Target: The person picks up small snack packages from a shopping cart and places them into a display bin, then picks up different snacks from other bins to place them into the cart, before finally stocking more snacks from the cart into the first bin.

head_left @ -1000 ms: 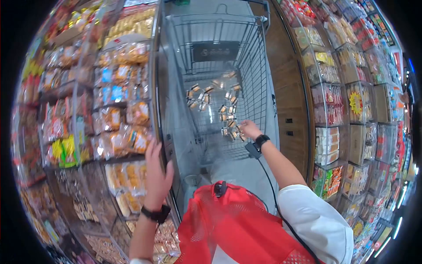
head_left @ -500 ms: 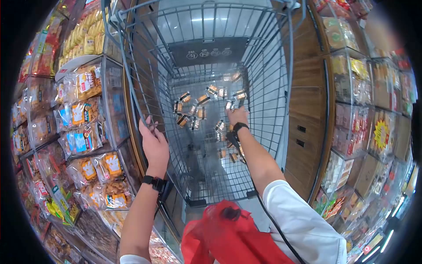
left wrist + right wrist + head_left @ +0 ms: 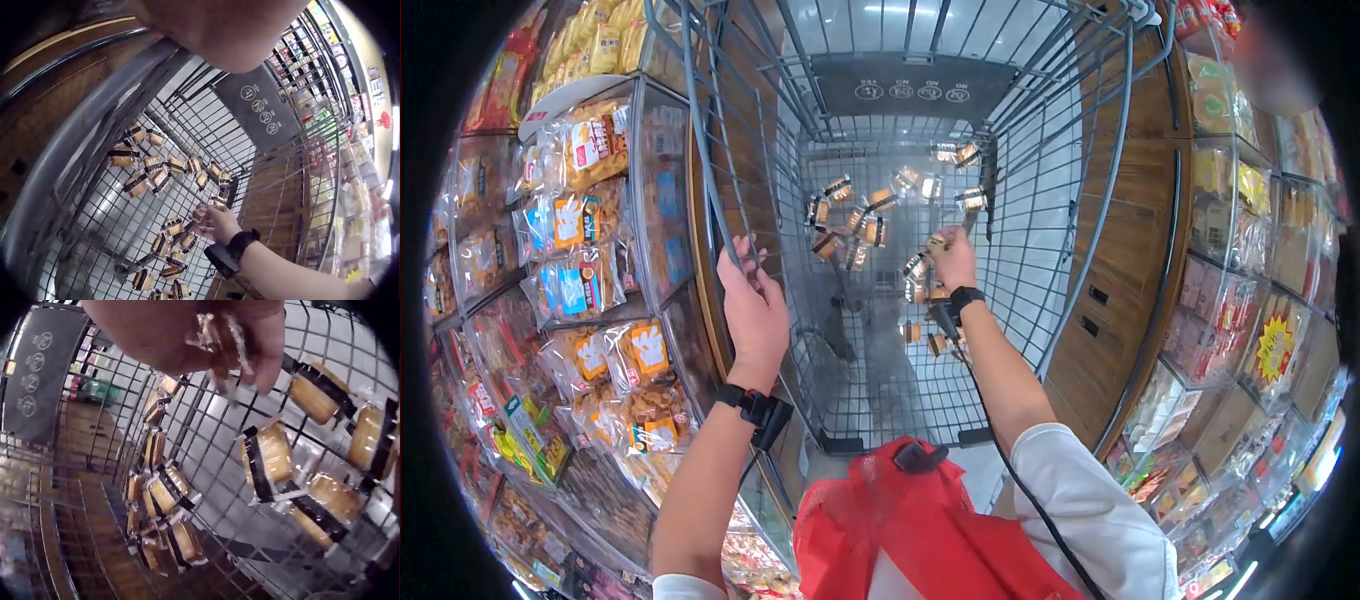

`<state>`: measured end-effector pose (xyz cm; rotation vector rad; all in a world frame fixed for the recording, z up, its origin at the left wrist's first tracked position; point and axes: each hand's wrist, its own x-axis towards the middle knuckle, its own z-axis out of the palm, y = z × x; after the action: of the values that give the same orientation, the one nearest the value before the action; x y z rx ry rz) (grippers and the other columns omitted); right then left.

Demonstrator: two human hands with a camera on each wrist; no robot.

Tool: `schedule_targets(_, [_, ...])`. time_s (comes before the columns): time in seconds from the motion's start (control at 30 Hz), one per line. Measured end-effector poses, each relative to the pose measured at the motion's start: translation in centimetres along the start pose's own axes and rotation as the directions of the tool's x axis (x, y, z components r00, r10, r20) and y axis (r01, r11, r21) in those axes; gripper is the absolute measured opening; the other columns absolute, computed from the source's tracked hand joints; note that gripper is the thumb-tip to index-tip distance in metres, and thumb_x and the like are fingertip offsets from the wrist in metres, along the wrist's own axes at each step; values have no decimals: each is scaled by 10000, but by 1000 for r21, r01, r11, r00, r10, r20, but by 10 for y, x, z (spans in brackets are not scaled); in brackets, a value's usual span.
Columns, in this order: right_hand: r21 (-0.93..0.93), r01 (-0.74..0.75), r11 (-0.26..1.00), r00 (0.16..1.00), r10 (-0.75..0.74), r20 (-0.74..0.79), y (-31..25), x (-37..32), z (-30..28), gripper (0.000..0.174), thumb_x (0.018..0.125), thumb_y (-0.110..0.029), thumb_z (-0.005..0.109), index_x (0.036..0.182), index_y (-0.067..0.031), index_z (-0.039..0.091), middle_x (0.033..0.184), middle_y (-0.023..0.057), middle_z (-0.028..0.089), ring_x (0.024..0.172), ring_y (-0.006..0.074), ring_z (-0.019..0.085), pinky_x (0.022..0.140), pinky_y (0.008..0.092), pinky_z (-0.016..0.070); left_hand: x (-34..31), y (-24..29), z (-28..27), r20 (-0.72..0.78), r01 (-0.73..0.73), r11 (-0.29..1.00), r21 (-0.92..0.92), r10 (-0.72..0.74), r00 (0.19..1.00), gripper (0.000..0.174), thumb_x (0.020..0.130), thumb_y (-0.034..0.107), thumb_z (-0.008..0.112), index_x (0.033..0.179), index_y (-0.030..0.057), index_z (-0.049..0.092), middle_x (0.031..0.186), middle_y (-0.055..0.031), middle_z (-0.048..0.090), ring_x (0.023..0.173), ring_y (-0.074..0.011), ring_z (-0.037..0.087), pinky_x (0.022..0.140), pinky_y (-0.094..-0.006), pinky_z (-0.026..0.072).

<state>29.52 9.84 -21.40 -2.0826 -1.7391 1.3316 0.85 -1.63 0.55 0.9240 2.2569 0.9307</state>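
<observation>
Right hand (image 3: 957, 265) pinches a wrapped snack (image 3: 207, 331), packets (image 3: 272, 461) scattered beneath its fingers; left hand (image 3: 755, 318) grips cart rim (image 3: 87, 133).

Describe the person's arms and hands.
The left hand and right hand are gloveless. Short white fabric sleeves leave the forearms bare. A black strap with a dark box circles each wrist; a thin black cable runs along the right arm.

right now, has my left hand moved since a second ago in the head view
Yes, rightward: judged against the shelved snack packs, your left hand overlapped them then; now it shows to their right, at the cart rim.
</observation>
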Motion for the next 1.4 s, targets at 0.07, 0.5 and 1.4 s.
schedule_targets(0.07, [-120, 68, 990, 994, -78, -76, -1, -11, 2, 341, 870, -151, 730, 1176, -72, 600, 1123, 189, 658, 1041, 403, 665, 898, 480, 539, 0, -5, 1, -13, -26, 1000, 16, 26, 1000, 570, 1001, -90, 462, 1544, -4, 309, 1495, -173, 530, 1244, -267, 623, 1010, -364, 526])
schedule_targets(0.5, [-302, 246, 921, 945, -297, -137, 9, -10, 24, 571, 818, 63, 658, 1364, -20, 512, 1193, 196, 603, 1118, 406, 603, 961, 482, 517, 0, 0, 0, -14, -49, 998, 27, 49, 999, 562, 994, -99, 458, 1529, 26, 337, 1478, -148, 541, 1218, -250, 628, 976, -344, 530])
schedule_targets(1.4, [-540, -146, 829, 987, 82, -141, -21, -28, 114, 631, 858, -175, 769, 1393, -37, 464, 1370, 219, 479, 1253, 456, 515, 958, 534, 518, -2, -1, 1, -24, -61, 998, 19, 61, 998, 501, 990, -106, 478, 1470, -3, 374, 1445, -165, 570, 1185, -260, 653, 1007, -362, 520])
